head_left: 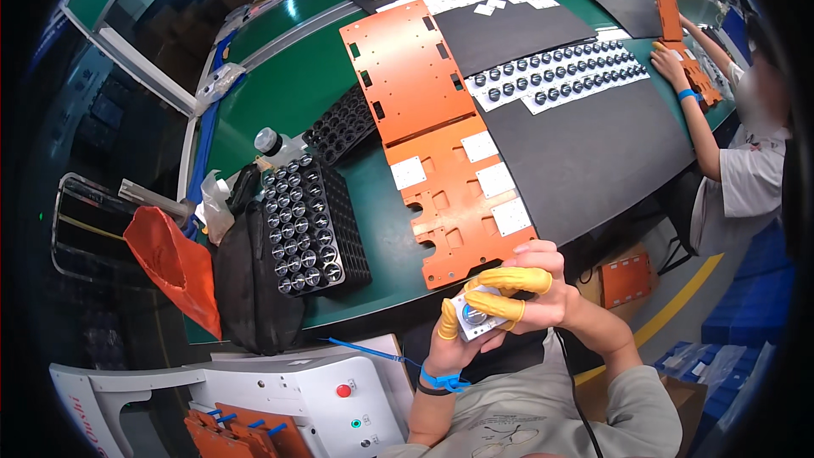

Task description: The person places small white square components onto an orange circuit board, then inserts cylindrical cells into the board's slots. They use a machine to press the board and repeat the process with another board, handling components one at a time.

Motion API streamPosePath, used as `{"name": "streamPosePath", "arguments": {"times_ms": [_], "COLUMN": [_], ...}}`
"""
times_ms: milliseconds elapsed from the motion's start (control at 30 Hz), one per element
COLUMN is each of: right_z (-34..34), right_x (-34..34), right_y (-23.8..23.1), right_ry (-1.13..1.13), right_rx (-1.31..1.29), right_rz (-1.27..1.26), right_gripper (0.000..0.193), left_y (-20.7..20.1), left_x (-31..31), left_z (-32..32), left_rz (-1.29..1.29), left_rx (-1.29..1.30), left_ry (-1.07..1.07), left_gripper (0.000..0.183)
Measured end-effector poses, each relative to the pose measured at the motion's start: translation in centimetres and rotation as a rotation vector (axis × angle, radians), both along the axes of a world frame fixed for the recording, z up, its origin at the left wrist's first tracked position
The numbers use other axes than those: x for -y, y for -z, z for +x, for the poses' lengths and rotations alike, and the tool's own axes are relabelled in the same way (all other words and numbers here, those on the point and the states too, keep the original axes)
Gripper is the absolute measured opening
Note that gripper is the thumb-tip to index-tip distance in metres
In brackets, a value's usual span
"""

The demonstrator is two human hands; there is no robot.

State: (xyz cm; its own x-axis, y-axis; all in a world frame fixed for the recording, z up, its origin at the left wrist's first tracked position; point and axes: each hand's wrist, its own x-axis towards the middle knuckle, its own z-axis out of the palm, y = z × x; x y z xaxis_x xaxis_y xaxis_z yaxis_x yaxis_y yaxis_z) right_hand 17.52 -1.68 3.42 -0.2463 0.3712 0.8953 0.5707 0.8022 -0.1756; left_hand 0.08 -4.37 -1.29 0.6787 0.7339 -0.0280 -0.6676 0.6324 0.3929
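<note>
Close to my body I hold a small square silver-white plate with a round, glassy blue-grey centre (pixel 475 315) between both hands. My left hand (pixel 447 349) pinches its left edge, with a yellow finger cot on one finger and a blue strap at the wrist. Yellow finger cots also cover several fingers of my right hand (pixel 543 293), which close over the plate's right side and upper face. Just beyond my hands lies an orange fixture tray (pixel 445 195), its hinged lid (pixel 407 68) laid back. Several white square plates (pixel 510 216) sit in the tray.
Left of the tray stands a black rack (pixel 352 246) of round glassy parts. To the right, a dark mat (pixel 585 153) carries white plates with black round caps (pixel 543 80). A co-worker's hand (pixel 670 68) works at another orange fixture. A white machine (pixel 339 432) stands at lower left.
</note>
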Motion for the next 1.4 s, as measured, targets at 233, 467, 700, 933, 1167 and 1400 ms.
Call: {"name": "streamPosePath", "arguments": {"times_ms": [233, 467, 700, 933, 1167, 1400], "right_z": [1.1, 2.4, 2.8, 3.1, 3.4, 3.1], "right_x": [0.1, -0.7, -0.4, -0.9, -1.3, -1.2], "right_y": [0.0, 0.0, 1.3, 1.0, 1.2, 1.6], "right_ry": [0.004, 0.02, -0.05, -0.157, -0.239, -0.146], "right_rx": [0.013, -0.036, -0.028, -0.17, -0.317, -0.31], "right_rz": [0.052, -0.203, -0.43, -0.52, -0.588, -0.595], "right_gripper": [0.031, 0.034, 0.037, 0.032, 0.03, 0.024], "left_y": [-0.9, -2.3, -2.1, -2.6, -3.5, -3.3], "left_x": [-0.6, -2.3, -2.4, -3.7, -4.1, -5.7], "left_z": [-0.3, 0.5, 1.6, 2.1, 2.4, 2.3], "left_rz": [0.355, 0.76, 0.749, 0.791, 0.893, 0.824], "left_rx": [-0.52, -0.921, -0.999, -0.947, -0.998, -1.175], "left_ry": [-0.084, -0.539, -0.7, -0.736, -0.765, -0.886], "left_gripper": [0.077, 0.059, 0.038, 0.035, 0.03, 0.02]}}
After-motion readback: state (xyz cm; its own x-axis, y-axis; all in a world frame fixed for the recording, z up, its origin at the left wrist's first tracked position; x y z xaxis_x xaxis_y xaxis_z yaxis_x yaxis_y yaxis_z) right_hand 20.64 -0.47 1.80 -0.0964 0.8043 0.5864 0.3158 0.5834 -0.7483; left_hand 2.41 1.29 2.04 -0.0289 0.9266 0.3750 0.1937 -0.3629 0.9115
